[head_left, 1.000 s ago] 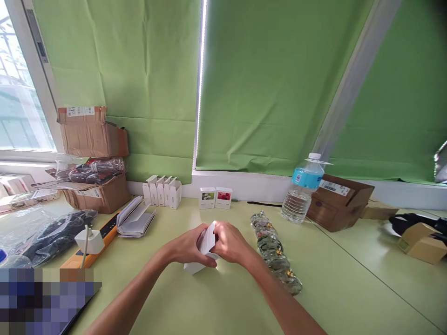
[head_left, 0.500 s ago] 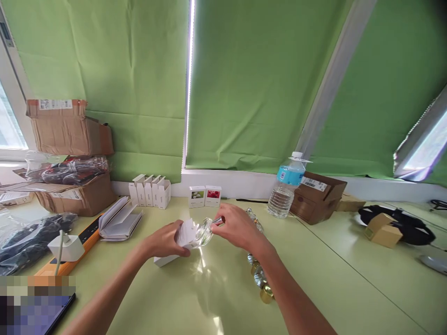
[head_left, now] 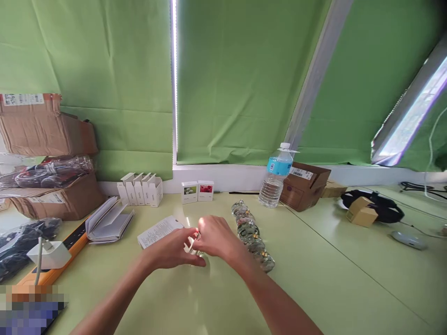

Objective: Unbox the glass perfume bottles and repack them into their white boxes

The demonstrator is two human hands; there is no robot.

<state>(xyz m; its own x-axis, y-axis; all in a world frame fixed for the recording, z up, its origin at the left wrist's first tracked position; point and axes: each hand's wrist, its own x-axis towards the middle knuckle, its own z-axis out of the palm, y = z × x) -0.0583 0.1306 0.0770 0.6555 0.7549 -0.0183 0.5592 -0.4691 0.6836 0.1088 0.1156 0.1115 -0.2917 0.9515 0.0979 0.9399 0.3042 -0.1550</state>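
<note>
A small clear glass bottle (head_left: 196,252) stands low at the table surface between my hands, mostly covered by them. My left hand (head_left: 172,251) curls round its left side, thumb along the front. From above, my right hand (head_left: 214,237) is closed with its fingertips pinched at the bottle's top; a small dark bit shows there. Behind my left hand a white printed carton (head_left: 159,231) lies flat. To the right of my right hand runs a row of several clear glass bottles (head_left: 249,230) with gold-coloured bits.
Several white cartons (head_left: 140,190) and two small picture boxes (head_left: 197,192) stand at the back. A water bottle (head_left: 274,179) and a brown box (head_left: 303,188) are back right. A notebook (head_left: 108,223), orange power strip (head_left: 75,246) and phone (head_left: 35,318) lie left.
The left hand has let go of the white carton, which now lies on the table. The glass bottle has come down out of it, and both hands are now at the bottle. The view has swung right.
</note>
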